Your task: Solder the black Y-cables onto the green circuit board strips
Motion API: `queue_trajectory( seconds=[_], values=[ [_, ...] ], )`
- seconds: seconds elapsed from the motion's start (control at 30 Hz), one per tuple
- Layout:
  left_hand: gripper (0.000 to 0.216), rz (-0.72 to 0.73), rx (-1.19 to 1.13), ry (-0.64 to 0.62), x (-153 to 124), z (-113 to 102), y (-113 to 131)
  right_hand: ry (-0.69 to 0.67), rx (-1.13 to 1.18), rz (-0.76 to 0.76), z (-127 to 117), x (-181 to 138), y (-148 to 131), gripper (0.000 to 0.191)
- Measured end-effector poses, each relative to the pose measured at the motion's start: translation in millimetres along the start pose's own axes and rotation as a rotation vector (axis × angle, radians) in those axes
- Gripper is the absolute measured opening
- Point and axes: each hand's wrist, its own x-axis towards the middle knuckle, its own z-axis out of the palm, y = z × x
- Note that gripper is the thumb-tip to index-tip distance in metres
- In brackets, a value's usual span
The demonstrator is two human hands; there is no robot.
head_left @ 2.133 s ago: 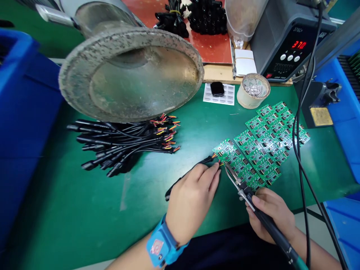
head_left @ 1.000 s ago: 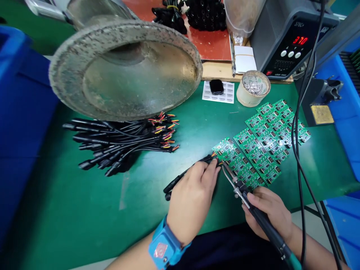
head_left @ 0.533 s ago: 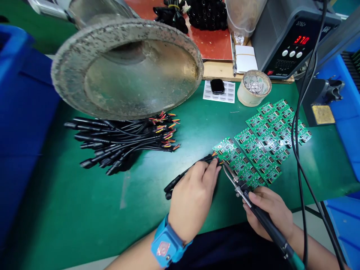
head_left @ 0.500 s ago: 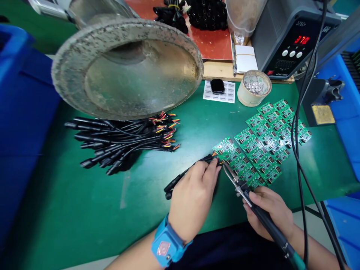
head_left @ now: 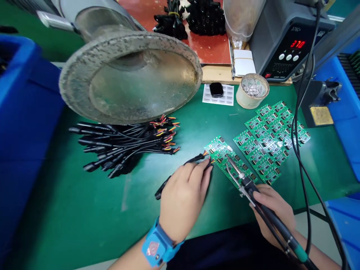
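Note:
My left hand [head_left: 184,195], with a blue wrist strap [head_left: 157,245], pinches the wire end of a black cable [head_left: 180,170] against the near-left corner of a strip of green circuit boards [head_left: 225,157]. My right hand [head_left: 274,212] is wrapped round the black handle of a soldering iron [head_left: 253,191]. The iron's tip lies over that strip, a little right of the wire ends. More green circuit boards [head_left: 270,137] lie in rows to the right on the green mat [head_left: 84,210].
A pile of black cables with coloured wire ends [head_left: 126,144] lies at left under a large metal fume hood [head_left: 132,75]. A soldering station [head_left: 289,37], a tape roll holding solder scraps [head_left: 252,90], an iron stand [head_left: 320,103] and blue bins [head_left: 25,112] surround the mat.
The near strip of boards has shifted left, away from the other rows. My left hand and the cable moved left with it. The iron tip now rests further right over the strip.

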Motion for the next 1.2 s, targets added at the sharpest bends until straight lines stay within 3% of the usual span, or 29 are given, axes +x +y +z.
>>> queue_trajectory(
  seconds=[0.17,0.43,0.97,1.2],
  values=[
    [0.015,-0.034,-0.088,0.008,2.9,-4.4,-9.9,-0.023,0.024,0.026,7.9,2.1,6.6,0.054],
    [0.020,-0.136,-0.197,-0.053,3.1,-4.3,-12.2,0.068,0.115,0.042,14.7,-13.5,14.6,0.040],
    [0.023,-0.282,0.033,-0.234,19.7,-17.9,3.7,0.102,0.076,0.097,18.1,-17.2,17.6,0.032],
    [0.019,-0.357,0.068,-0.146,24.1,-10.4,6.8,0.102,0.127,0.090,17.8,-16.5,18.3,0.030]
  ],
)
